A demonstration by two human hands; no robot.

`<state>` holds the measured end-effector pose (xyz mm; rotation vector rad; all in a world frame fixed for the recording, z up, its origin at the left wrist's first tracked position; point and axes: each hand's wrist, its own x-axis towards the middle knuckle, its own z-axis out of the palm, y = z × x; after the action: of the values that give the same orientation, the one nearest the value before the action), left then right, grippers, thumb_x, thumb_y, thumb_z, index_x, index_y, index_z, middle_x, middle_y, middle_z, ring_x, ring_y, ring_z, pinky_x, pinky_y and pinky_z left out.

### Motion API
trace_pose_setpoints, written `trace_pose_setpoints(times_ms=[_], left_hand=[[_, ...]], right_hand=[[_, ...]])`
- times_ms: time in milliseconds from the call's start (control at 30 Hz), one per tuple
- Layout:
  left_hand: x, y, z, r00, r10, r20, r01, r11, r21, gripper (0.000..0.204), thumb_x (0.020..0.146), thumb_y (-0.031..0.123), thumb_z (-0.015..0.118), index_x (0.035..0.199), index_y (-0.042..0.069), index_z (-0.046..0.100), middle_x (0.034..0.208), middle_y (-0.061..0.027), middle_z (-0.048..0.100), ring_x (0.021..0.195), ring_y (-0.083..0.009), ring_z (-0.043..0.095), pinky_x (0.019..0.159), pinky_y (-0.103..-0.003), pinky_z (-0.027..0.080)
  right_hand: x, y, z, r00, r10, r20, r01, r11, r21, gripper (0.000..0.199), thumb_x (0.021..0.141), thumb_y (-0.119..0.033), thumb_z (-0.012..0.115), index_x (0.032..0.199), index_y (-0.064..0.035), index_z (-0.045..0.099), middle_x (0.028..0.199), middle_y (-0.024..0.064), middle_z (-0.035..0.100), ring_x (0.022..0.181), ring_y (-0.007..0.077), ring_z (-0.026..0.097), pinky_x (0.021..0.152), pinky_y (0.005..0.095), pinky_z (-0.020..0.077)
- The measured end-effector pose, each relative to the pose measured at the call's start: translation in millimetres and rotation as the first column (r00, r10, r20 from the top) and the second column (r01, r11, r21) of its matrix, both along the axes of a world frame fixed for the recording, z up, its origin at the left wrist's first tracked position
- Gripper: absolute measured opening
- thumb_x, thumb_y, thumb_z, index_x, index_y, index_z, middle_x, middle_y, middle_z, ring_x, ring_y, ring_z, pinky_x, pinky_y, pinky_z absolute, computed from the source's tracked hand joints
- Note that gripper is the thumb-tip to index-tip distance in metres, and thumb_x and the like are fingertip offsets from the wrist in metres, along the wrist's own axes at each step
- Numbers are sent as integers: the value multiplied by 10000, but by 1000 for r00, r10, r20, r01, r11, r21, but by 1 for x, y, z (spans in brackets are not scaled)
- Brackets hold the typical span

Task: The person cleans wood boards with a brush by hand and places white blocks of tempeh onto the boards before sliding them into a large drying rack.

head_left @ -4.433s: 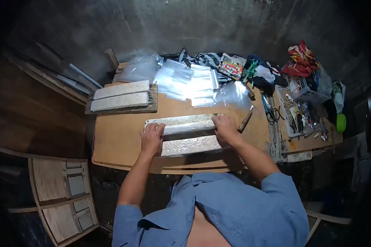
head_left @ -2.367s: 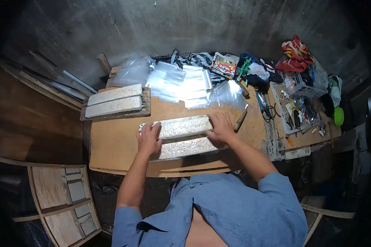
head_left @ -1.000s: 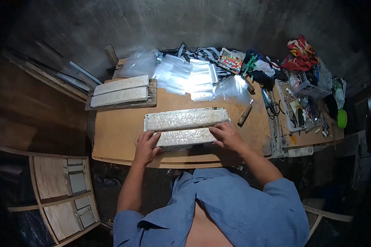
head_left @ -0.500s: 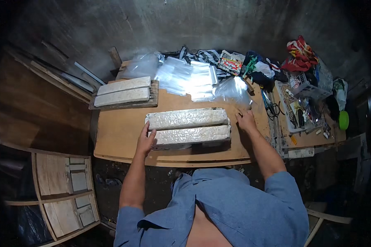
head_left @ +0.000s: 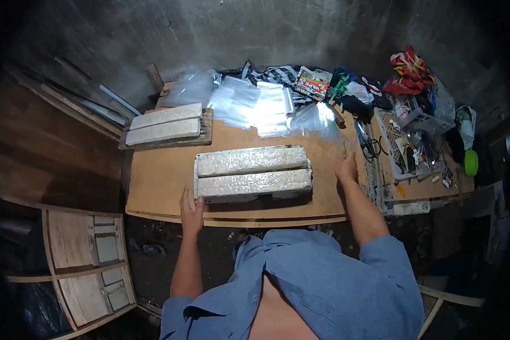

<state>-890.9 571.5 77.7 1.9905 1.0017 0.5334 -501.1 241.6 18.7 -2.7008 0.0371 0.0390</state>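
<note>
Two long grey-white slabs (head_left: 253,173) on wooden tray: prob. heavy, stiff, crumbly; grip tray ends. Left hand (head_left: 191,207) flat at tabletop (head_left: 158,181) edge, right hand (head_left: 347,168) flat, both empty.

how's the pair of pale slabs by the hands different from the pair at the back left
The near pair of slabs looks longer and lies square in the middle of the table; the far pair of slabs looks slimmer, angled, on a dark wooden board. Both pairs are pale and lie side by side.

wooden table (head_left: 158,184) | on it: two foil-wrapped slabs (head_left: 253,174), board with pale slabs (head_left: 165,126), clear plastic bags (head_left: 255,105), white basket (head_left: 399,141)
</note>
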Motion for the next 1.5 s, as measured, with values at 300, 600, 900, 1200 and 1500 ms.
trace_pose_setpoints(times_ms=[300, 600, 900, 1200, 1500], left_hand=[[-55, -46, -16, 985, 169, 36, -168, 985, -36, 593, 947, 240, 600, 1455, 30, 375, 1432, -216, 417, 1342, -348, 396, 1111, -418, 305], [-27, -51, -40, 988, 57, 141, -66, 996, 59, 598, 942, 249, 609, 1441, 10, 382, 1416, -213, 443, 1335, -344, 410, 1100, -414, 323], [-21, -66, -26, 994, 64, 87, -66, 998, 21, 627, 919, 247, 638, 1439, 9, 379, 1445, -213, 428, 1341, -354, 409, 1102, -403, 326], [-20, -64, -33, 998, 29, 51, -35, 992, 124, 677, 883, 246, 670, 1447, 21, 369, 1437, -239, 422, 1347, -388, 396, 1113, -438, 316], [-22, -73, -28, 999, 27, -21, -25, 996, 89, 722, 868, 262, 677, 1477, 72, 340, 1458, -242, 385, 1365, -410, 345, 1123, -471, 287]], right_hand=[[-82, -55, 98, 937, 338, -86, -136, 580, 803, 304, 841, -95, 658, 1109, 29, 586, 947, 100, 636, 726, 114, 573, 618, 275, 462], [-121, -21, 202, 826, 432, 363, -544, 781, 308, 209, 868, -194, 700, 903, -11, 605, 702, 153, 646, 623, 261, 673, 560, 359, 497], [-126, -1, 177, 688, 685, 240, -725, 664, 184, 251, 838, -241, 747, 919, -36, 629, 768, 167, 667, 689, 334, 677, 589, 390, 523], [-143, 36, 172, 590, 650, 479, -794, 575, 198, 288, 835, -275, 756, 922, -43, 608, 756, 166, 661, 668, 345, 668, 577, 399, 515], [-156, 84, 169, 555, 743, 374, -831, 475, 290, 279, 848, -252, 747, 954, -29, 618, 748, 178, 668, 672, 289, 700, 585, 361, 534]])
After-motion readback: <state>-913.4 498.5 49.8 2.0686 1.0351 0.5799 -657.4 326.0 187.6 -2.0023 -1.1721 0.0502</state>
